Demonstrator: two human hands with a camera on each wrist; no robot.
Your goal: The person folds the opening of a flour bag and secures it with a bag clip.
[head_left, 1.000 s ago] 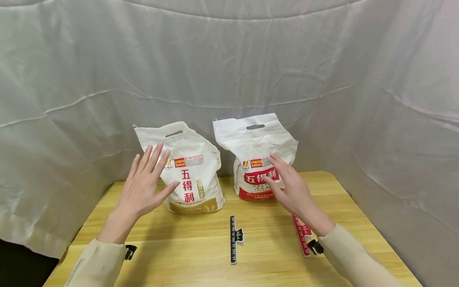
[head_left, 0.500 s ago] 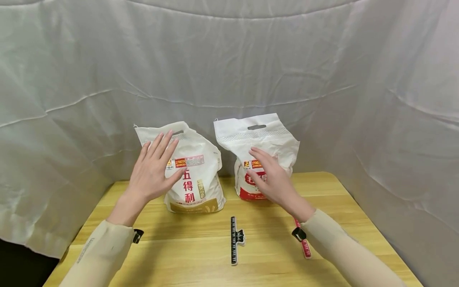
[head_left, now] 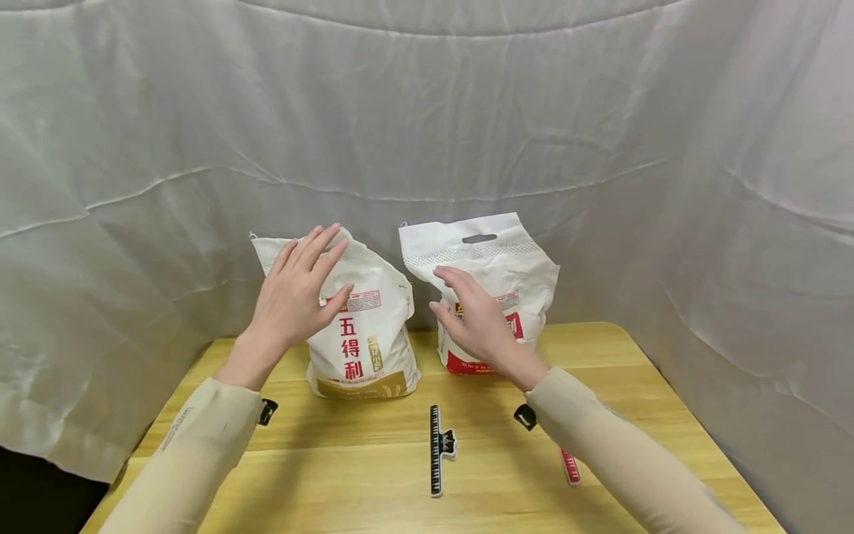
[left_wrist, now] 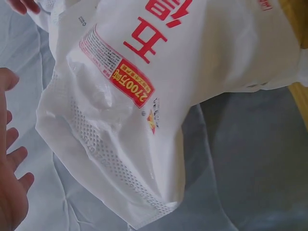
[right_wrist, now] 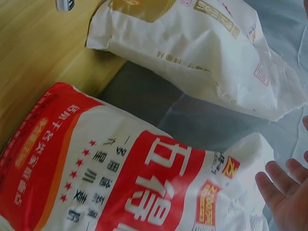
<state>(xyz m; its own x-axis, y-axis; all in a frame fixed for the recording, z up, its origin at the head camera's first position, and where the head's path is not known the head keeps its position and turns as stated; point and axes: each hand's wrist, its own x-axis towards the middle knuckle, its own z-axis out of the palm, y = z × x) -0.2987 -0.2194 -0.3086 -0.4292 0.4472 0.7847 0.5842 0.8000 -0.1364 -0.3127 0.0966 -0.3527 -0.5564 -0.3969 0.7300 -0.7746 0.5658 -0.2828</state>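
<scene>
Two white flour bags stand at the back of the table: the left bag (head_left: 383, 304) has a gold band at its base, the right bag (head_left: 527, 274) a red one. My left hand (head_left: 293, 300) is raised before the left bag's upper part, fingers spread, hiding its handle slot. In front of the right bag's left side I hold up my right hand (head_left: 482, 322), its fingers bent slightly and nothing in them. Gaps show between the left hand (left_wrist: 12, 192) and its bag (left_wrist: 115, 101) in the left wrist view. Contact at the right hand (right_wrist: 288, 202) is unclear.
A black piano-key-patterned clip (head_left: 437, 452) lies mid-table. A red clip (head_left: 570, 466) lies to its right, partly hidden by my right sleeve (head_left: 600, 437). Grey cloth (head_left: 427, 111) hangs behind and beside the wooden table (head_left: 360, 475).
My left hand has moved up and right toward the top of the left bag. The right hand has shifted left across the right bag. Bags and clips stay put.
</scene>
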